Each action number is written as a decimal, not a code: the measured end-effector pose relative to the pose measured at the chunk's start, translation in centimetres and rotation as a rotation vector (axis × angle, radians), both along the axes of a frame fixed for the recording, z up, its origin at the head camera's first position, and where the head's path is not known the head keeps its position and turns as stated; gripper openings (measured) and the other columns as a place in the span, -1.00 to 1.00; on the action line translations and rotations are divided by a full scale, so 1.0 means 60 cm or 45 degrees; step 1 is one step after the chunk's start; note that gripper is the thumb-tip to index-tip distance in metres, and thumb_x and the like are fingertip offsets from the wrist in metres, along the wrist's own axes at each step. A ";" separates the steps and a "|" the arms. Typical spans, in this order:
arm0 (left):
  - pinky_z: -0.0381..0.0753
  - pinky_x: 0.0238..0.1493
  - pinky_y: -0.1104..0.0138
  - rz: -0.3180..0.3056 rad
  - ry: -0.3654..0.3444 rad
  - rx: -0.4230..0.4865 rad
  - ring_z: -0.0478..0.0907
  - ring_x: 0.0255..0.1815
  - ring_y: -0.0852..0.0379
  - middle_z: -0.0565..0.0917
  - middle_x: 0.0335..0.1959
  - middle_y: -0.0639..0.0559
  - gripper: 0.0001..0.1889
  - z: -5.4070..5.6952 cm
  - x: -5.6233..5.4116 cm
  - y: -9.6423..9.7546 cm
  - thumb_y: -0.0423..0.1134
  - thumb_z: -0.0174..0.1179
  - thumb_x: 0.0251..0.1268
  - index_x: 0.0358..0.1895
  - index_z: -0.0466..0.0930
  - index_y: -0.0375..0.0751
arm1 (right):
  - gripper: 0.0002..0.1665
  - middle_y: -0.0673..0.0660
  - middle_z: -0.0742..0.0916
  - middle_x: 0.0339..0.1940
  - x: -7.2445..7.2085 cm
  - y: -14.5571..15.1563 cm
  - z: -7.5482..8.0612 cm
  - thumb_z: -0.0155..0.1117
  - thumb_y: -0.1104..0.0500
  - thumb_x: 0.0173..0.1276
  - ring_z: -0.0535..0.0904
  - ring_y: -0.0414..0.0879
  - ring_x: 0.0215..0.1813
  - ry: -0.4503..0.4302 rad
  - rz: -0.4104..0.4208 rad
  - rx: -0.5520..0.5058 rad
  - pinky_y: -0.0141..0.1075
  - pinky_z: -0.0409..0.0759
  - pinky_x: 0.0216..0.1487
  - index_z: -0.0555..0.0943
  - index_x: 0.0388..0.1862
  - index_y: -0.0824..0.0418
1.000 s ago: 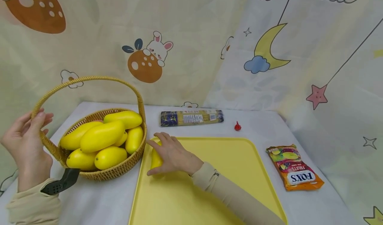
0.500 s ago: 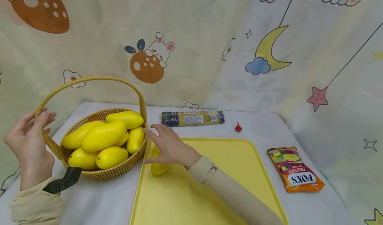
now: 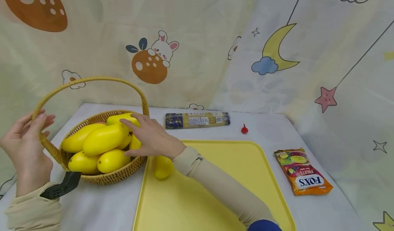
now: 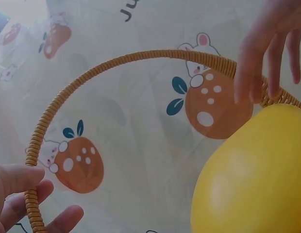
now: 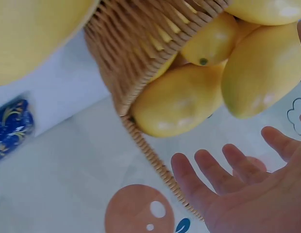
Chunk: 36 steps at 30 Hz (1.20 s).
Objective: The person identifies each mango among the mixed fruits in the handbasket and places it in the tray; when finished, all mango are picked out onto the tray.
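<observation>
Left grip [image 3: 29, 149] clamped on arched handle [image 4: 165, 54] of tan woven basket [image 3: 107, 179]; right grip [image 3: 152, 135], fingers apart, over oval yellow mangoes [image 3: 106, 140] inside.
1 more mango [image 3: 163, 168] lies on flat yellow rectangular tray [image 3: 172, 203], just beside basket; white-covered counter [image 3: 92, 203] underneath.

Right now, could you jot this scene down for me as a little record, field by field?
Wicker basket: on the white-covered table, left of the tray, heaped with mangoes
Left grip: thumb and fingers round the left side of the basket handle
Right grip: over the basket's right side, fingers spread, holding nothing
Yellow tray: one single mango near its far left corner
Beyond tray: spaghetti packet; small red object, too small to identify
Right of tray: Fox's Fruits candy bag, lettering upside down
</observation>
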<state>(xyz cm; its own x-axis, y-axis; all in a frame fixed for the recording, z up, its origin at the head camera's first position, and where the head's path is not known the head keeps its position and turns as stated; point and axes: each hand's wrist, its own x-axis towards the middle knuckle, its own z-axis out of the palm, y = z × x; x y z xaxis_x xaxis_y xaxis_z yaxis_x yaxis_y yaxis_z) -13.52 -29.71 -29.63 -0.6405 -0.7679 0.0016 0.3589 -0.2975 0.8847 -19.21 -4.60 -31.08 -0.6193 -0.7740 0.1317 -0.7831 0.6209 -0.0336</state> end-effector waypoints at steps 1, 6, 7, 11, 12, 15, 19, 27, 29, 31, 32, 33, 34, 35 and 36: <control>0.22 -0.18 0.45 0.000 -0.008 -0.002 0.60 -0.24 0.17 0.75 -0.28 0.03 -0.56 0.000 0.000 -0.001 -0.17 0.50 -0.06 -0.06 0.70 -0.25 | 0.11 0.15 0.13 0.53 -0.001 -0.008 0.003 0.15 -0.46 0.18 0.11 0.01 0.51 0.016 0.008 0.014 -0.09 0.27 0.37 -0.04 0.56 -0.08; 0.22 -0.16 0.44 -0.003 -0.025 -0.024 0.59 -0.24 0.17 0.74 -0.25 0.02 -0.54 0.002 0.001 -0.002 -0.15 0.49 -0.06 -0.04 0.70 -0.25 | 0.11 0.12 0.08 0.55 0.000 -0.044 0.014 0.11 -0.48 0.18 0.05 -0.03 0.53 0.061 0.037 0.090 -0.13 0.24 0.39 -0.09 0.56 -0.13; 0.22 -0.17 0.44 -0.004 -0.020 -0.027 0.60 -0.23 0.17 0.74 -0.25 0.01 -0.54 0.001 0.001 -0.001 -0.16 0.49 -0.06 -0.03 0.69 -0.25 | 0.10 0.12 0.08 0.55 0.001 -0.050 0.016 0.10 -0.48 0.18 0.04 -0.03 0.53 0.063 0.040 0.102 -0.14 0.22 0.39 -0.09 0.56 -0.15; 0.23 -0.17 0.44 -0.009 -0.015 -0.031 0.60 -0.23 0.17 0.74 -0.25 0.03 -0.54 0.003 0.002 0.000 -0.15 0.49 -0.06 -0.03 0.70 -0.24 | 0.08 0.08 0.04 0.57 0.001 -0.071 0.017 0.08 -0.48 0.20 0.00 -0.06 0.55 0.049 0.036 0.141 -0.17 0.17 0.42 -0.11 0.56 -0.18; 0.23 -0.17 0.44 -0.008 -0.017 -0.029 0.60 -0.23 0.17 0.74 -0.26 0.03 -0.54 0.003 0.002 0.001 -0.15 0.49 -0.06 -0.03 0.70 -0.24 | 0.07 0.06 0.02 0.57 0.001 -0.077 0.016 0.06 -0.49 0.21 -0.03 -0.07 0.56 0.033 0.029 0.152 -0.17 0.15 0.44 -0.12 0.56 -0.20; 0.23 -0.17 0.44 -0.002 -0.021 -0.027 0.60 -0.24 0.18 0.74 -0.27 0.04 -0.56 0.004 0.003 0.002 -0.17 0.49 -0.04 -0.03 0.70 -0.23 | 0.06 0.04 -0.03 0.59 -0.001 -0.091 0.012 0.03 -0.49 0.22 -0.11 -0.06 0.58 -0.009 0.021 0.179 -0.14 0.11 0.46 -0.16 0.56 -0.22; 0.26 -0.19 0.44 0.002 -0.008 -0.024 0.62 -0.26 0.18 0.75 -0.30 0.03 -0.60 0.004 0.004 0.004 -0.20 0.47 -0.01 -0.05 0.70 -0.25 | 0.05 0.00 -0.05 0.60 -0.003 -0.107 0.006 -0.02 -0.51 0.24 -0.16 -0.03 0.59 -0.036 0.017 0.210 -0.11 0.09 0.46 -0.20 0.56 -0.24; 0.24 -0.19 0.44 0.007 -0.006 0.002 0.62 -0.28 0.18 0.74 -0.31 0.04 -0.61 0.006 0.006 0.005 -0.21 0.48 -0.02 -0.07 0.71 -0.24 | 0.04 -0.01 0.06 0.57 -0.001 -0.118 0.003 -0.05 -0.52 0.25 -0.01 -0.03 0.56 0.009 0.006 0.242 -0.13 0.16 0.43 -0.18 0.56 -0.23; 0.24 -0.20 0.44 0.008 -0.009 -0.002 0.62 -0.29 0.18 0.75 -0.32 0.04 -0.61 0.005 0.005 0.005 -0.21 0.47 -0.02 -0.07 0.71 -0.25 | 0.03 -0.03 0.12 0.55 -0.001 -0.118 0.001 -0.05 -0.51 0.25 0.07 -0.06 0.53 0.011 0.003 0.244 -0.15 0.17 0.42 -0.16 0.56 -0.22; 0.24 -0.20 0.44 0.006 -0.011 -0.008 0.62 -0.28 0.18 0.75 -0.32 0.04 -0.61 0.005 0.005 0.005 -0.20 0.47 -0.02 -0.07 0.71 -0.25 | 0.03 -0.06 0.16 0.54 -0.001 -0.118 0.000 -0.05 -0.51 0.25 0.12 -0.11 0.50 0.006 -0.002 0.251 -0.17 0.19 0.41 -0.16 0.56 -0.21; 0.24 -0.21 0.45 0.006 -0.008 -0.009 0.62 -0.28 0.18 0.75 -0.33 0.04 -0.61 0.004 0.004 0.004 -0.20 0.48 -0.02 -0.07 0.71 -0.25 | 0.03 -0.07 0.17 0.53 0.000 -0.118 0.000 -0.06 -0.51 0.26 0.14 -0.12 0.49 0.003 -0.004 0.255 -0.17 0.19 0.40 -0.16 0.56 -0.21; 0.25 -0.21 0.45 0.005 -0.008 -0.013 0.62 -0.28 0.18 0.75 -0.33 0.04 -0.61 0.004 0.004 0.004 -0.20 0.48 -0.02 -0.07 0.71 -0.25 | 0.03 -0.08 0.19 0.53 0.000 -0.119 0.000 -0.06 -0.51 0.26 0.16 -0.13 0.48 0.003 -0.006 0.259 -0.17 0.19 0.40 -0.15 0.56 -0.21; 0.25 -0.21 0.45 0.006 -0.012 -0.019 0.62 -0.28 0.19 0.75 -0.33 0.04 -0.61 0.004 0.004 0.005 -0.19 0.47 -0.02 -0.07 0.71 -0.25 | 0.02 -0.08 0.20 0.52 0.000 -0.119 0.001 -0.06 -0.51 0.26 0.18 -0.13 0.47 0.005 -0.007 0.261 -0.17 0.20 0.39 -0.14 0.56 -0.21; 0.25 -0.21 0.46 0.006 -0.010 -0.017 0.62 -0.28 0.19 0.75 -0.33 0.04 -0.61 0.003 0.005 0.005 -0.19 0.48 -0.02 -0.07 0.71 -0.25 | 0.02 -0.08 0.22 0.51 0.000 -0.120 0.001 -0.06 -0.51 0.25 0.20 -0.13 0.45 0.009 -0.007 0.263 -0.17 0.22 0.38 -0.12 0.56 -0.21; 0.26 -0.22 0.45 0.008 -0.003 -0.014 0.63 -0.28 0.18 0.75 -0.34 0.04 -0.60 0.003 0.004 0.005 -0.19 0.48 -0.03 -0.08 0.71 -0.26 | 0.01 -0.09 0.23 0.50 0.000 -0.120 0.001 -0.06 -0.51 0.25 0.22 -0.13 0.44 0.013 -0.010 0.264 -0.17 0.24 0.36 -0.11 0.56 -0.20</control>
